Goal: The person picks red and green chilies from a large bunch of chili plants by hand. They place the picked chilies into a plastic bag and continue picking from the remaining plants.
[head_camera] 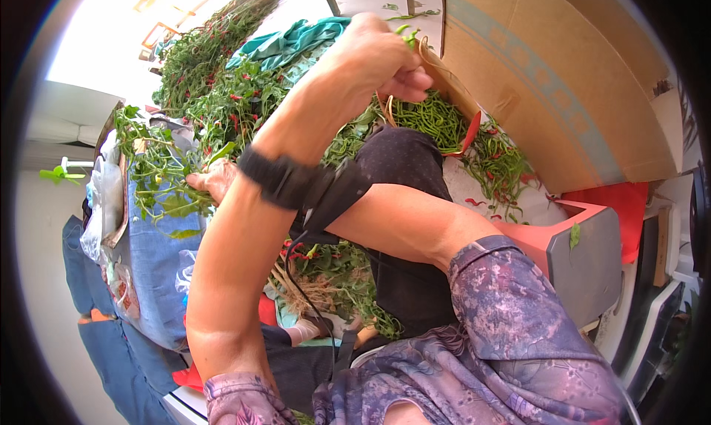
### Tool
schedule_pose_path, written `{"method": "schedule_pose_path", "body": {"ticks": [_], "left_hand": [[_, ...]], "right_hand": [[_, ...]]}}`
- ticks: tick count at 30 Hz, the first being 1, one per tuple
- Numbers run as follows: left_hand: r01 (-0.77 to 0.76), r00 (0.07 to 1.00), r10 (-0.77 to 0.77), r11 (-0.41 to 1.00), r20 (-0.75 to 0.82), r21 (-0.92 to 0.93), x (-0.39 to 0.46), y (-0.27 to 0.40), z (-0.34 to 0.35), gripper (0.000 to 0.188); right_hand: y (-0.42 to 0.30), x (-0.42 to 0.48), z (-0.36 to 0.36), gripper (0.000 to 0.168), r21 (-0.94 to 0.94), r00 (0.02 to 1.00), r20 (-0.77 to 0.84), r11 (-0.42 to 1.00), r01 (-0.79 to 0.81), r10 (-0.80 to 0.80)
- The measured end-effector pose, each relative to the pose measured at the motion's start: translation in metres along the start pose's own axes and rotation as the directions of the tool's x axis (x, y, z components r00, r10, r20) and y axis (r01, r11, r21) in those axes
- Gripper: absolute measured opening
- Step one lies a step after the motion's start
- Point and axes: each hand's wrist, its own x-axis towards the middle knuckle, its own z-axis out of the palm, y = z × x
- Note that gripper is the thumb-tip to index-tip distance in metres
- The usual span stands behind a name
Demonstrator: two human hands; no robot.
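My arms cross, the left one over the right. My left hand is at the top middle, with fingers curled and a few green chili peppers poking out of its grip. Below it lies a heap of picked green chili peppers, in a container with a brown cardboard-like edge and a red flap. Over at the left, my right hand grips a leafy chili plant by its stems; my left forearm partly covers that hand. A black strap with a boxy device sits where the arms cross.
Uprooted chili plants with red fruit are piled at the back, beside a teal cloth. More plants with roots lie by my feet. A large cardboard sheet, a red-and-grey stool-like object and blue denim cloth flank me.
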Motion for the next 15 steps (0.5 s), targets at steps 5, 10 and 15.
{"method": "schedule_pose_path", "body": {"ticks": [5, 10, 15], "left_hand": [[-0.053, 0.993, 0.056, 0.998, -0.104, 0.029, 0.026, -0.005, -0.007, 0.029], [-0.183, 0.981, 0.191, 0.971, -0.043, 0.152, -0.007, 0.001, -0.033, 0.016], [-0.152, 0.973, 0.189, 0.957, -0.132, 0.248, -0.125, 0.023, -0.051, 0.025]], "right_hand": [[-0.007, 0.013, 0.009, 0.024, 0.017, 1.0, 0.001, 1.0, -0.018, 0.018], [-0.009, 0.019, 0.002, 0.025, 0.044, 0.996, -0.051, 0.997, -0.065, 0.067], [-0.023, 0.027, 0.004, 0.025, 0.079, 0.991, -0.076, 0.992, -0.103, 0.109]]}}
